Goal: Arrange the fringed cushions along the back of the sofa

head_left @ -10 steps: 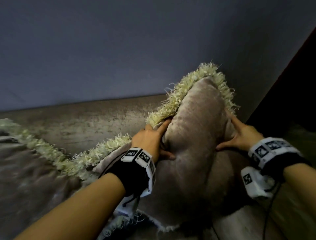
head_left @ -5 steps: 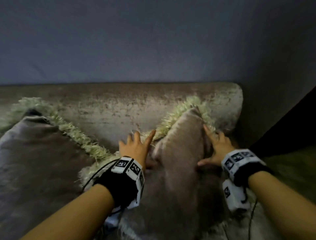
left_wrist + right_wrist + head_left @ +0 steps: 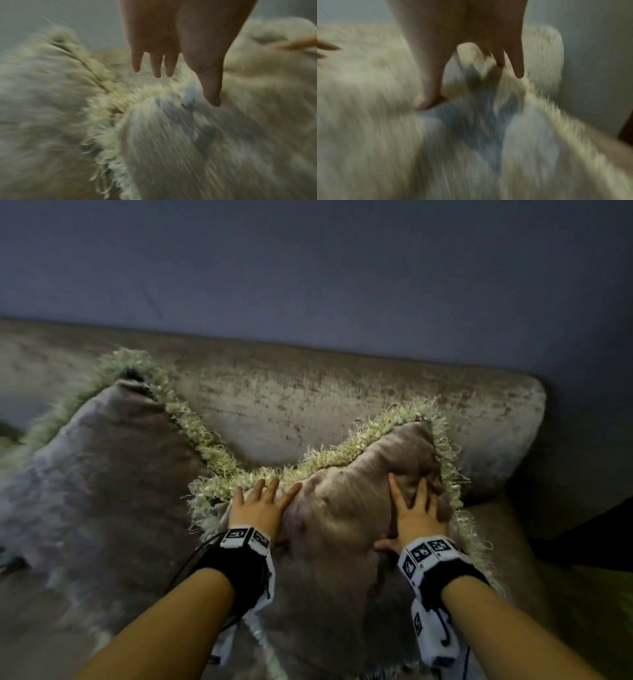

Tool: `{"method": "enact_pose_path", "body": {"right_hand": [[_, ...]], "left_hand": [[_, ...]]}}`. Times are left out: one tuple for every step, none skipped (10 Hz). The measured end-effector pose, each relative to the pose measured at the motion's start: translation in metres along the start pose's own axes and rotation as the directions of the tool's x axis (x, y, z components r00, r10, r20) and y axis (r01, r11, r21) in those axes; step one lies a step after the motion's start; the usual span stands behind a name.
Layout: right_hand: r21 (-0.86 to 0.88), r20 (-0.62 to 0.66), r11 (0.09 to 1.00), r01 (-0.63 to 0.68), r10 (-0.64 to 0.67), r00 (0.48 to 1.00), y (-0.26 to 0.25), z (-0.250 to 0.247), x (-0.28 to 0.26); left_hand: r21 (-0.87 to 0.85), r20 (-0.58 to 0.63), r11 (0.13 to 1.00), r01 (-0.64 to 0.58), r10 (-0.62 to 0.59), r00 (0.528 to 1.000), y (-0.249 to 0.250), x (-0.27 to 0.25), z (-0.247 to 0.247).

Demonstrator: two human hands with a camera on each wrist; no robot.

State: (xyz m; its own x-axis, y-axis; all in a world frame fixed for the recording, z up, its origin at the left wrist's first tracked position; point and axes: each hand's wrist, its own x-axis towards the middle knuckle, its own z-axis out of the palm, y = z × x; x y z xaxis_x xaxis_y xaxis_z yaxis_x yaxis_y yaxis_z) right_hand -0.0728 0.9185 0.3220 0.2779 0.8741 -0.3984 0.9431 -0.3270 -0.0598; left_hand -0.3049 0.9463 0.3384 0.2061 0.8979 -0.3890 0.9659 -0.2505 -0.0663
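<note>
A taupe velvet cushion (image 3: 346, 508) with cream fringe leans against the sofa back (image 3: 308, 398) at its right end. The left hand (image 3: 258, 508) and right hand (image 3: 412, 513) press flat on it, fingers spread, grasping nothing. A second fringed cushion (image 3: 102, 474) leans just left. Wrist bands carry black-and-white square markers, no readable writing. A blue-grey wall (image 3: 308, 268) rises behind.

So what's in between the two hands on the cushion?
Only the plush front of the right-hand cushion; the left hand and right hand press flat on either side of it, as the head view shows.
</note>
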Motion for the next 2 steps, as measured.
{"method": "enact_pose_path", "body": {"right_hand": [[-0.002,-0.012,1.0,0.017,-0.017,1.0,-0.006,-0.04,-0.021],[-0.023,-0.109,0.994,0.107,-0.108,0.988,-0.023,-0.075,-0.047]], "left_hand": [[0.01,-0.093,0.999,0.04,-0.039,0.995,-0.019,-0.034,-0.032],[0.062,-0.179,0.996,0.058,-0.046,0.983,-0.037,-0.071,-0.072]]}}
